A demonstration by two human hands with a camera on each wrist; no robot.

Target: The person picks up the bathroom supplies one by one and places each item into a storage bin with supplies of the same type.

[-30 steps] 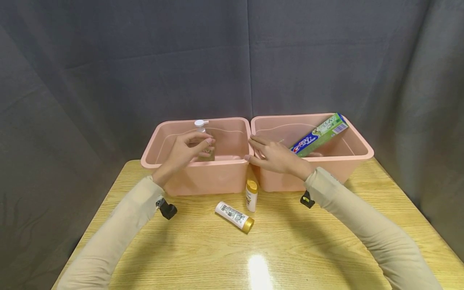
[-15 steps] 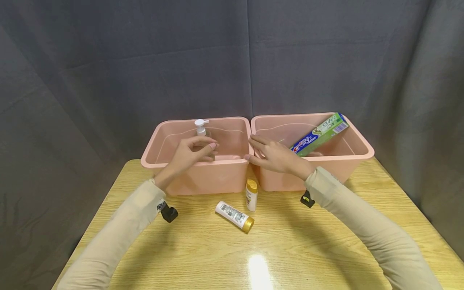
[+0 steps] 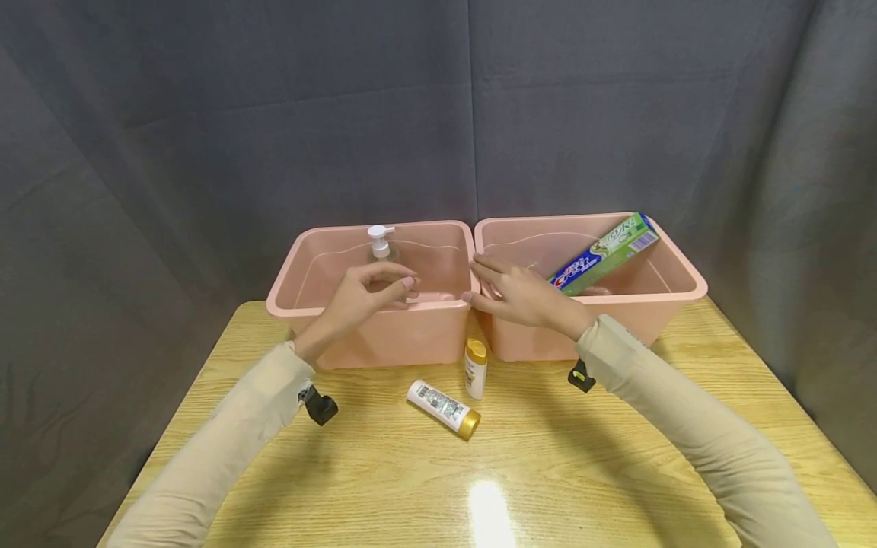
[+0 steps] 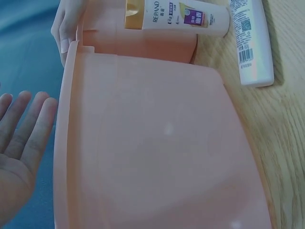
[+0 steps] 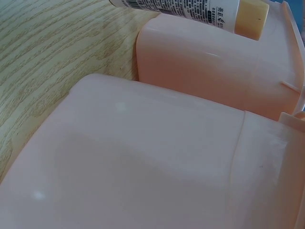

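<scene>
In the head view my left hand [image 3: 366,293] hovers over the front rim of the left pink bin [image 3: 390,339], fingers loosely curved around nothing. The left wrist view shows that hand's fingers [image 4: 40,124] straight and apart. Behind it in the bin stands a pump bottle [image 3: 379,242] with a white head; its body is mostly hidden. My right hand [image 3: 517,297] rests where the two bins meet, its fingers extended over the rim of the right pink bin [image 3: 534,342]. A Crest toothpaste box [image 3: 606,255] leans inside that right bin. The right wrist view does not show the right hand.
A small white bottle with a gold cap [image 3: 476,373] stands upright before the gap between the bins. Beside it another gold-capped white bottle [image 3: 441,407] lies on the wooden table [image 3: 384,487]. A dark curtain [image 3: 411,114] hangs behind the bins.
My left hand has drawn slightly to the right and down, away from the pump bottle, uncovering more of its neck. The right hand has stayed in place.
</scene>
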